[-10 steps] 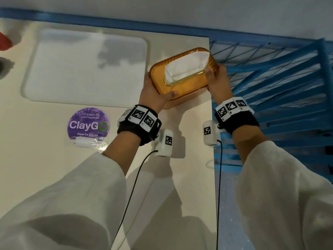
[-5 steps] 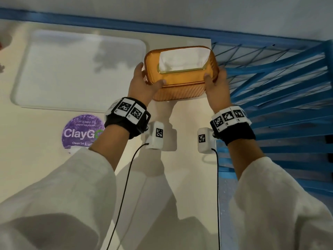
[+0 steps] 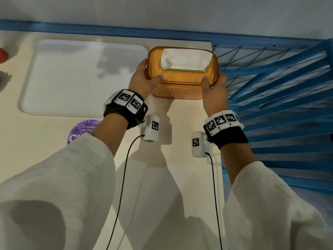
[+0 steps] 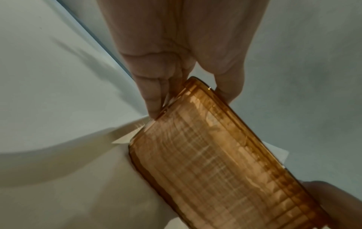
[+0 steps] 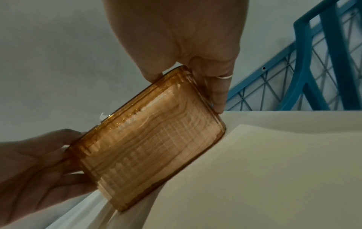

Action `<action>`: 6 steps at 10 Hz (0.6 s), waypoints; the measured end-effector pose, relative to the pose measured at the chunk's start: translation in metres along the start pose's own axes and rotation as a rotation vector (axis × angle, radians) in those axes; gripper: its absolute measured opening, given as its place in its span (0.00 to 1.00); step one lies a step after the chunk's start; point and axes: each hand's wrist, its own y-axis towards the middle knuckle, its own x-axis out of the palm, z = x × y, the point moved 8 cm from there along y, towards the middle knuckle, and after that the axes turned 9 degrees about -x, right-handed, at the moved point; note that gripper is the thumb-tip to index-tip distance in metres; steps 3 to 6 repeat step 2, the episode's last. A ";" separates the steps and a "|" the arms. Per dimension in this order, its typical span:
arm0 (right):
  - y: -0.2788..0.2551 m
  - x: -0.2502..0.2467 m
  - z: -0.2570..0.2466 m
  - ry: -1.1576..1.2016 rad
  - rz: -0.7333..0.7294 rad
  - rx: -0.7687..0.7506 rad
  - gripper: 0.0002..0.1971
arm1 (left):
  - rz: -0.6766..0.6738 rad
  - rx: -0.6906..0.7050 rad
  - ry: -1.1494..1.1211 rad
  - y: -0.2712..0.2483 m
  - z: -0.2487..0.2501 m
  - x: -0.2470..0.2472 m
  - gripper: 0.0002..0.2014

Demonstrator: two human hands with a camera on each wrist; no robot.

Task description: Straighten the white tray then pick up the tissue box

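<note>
Resting between the two hands, the translucent amber plastic tissue box (image 3: 182, 82) with ribbed sides sits near the far right corner of the cream table (image 3: 54, 159), a white tissue (image 3: 185, 58) standing out of the gold-edged slot in its lid. The left hand (image 3: 142, 82) grips the box's left end: its thumb lies along the near top edge, and the left wrist view shows the fingers (image 4: 154, 93) curled round the far side of that end. The right hand (image 3: 215, 91) grips the opposite end the same way, thumb on the near top edge and fingers (image 5: 219, 93) wrapped round the far side; a thin ring (image 5: 225, 77) sits on one of them. Both wrist views show the box's ribbed wall and underside tilted, with pale table showing beyond its lower edge; whether the base touches the table cannot be told.

Just beyond the left hand's fingers lies the white rectangular tray (image 3: 81, 78) with rounded corners, its long edges running parallel to the table's far edge. Nearer the person than the tray, a round purple sticker (image 3: 81, 130) is partly covered by the left white sleeve (image 3: 54, 195). Beyond the right hand's fingers, off the table's right edge, stands a blue metal rack (image 3: 279, 87) with wire mesh. A red object (image 3: 3, 55) shows at the far left edge.
</note>
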 end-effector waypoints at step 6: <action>-0.001 -0.002 -0.003 -0.007 -0.087 -0.013 0.26 | -0.029 -0.002 -0.009 0.001 -0.003 0.000 0.38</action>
